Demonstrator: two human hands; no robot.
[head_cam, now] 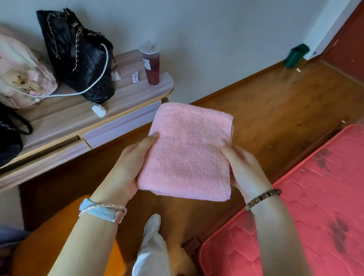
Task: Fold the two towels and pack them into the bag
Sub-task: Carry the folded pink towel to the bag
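While held in mid-air just right of the desk (78,119), clear of its top, the pink towel (187,151) forms a thick, soft rectangle of looped terry, with a stitched hem along the edge nearest the person. Left hand (127,166) and right hand (243,168) each clamp one long side, thumb on top, fingers hidden beneath. Risk: the limp layers may slide and fall open if either hand lets go before the bundle is supported, or catch on the chain straps of the glossy black quilted bag (77,56) slumped on the desk. No second towel is visible
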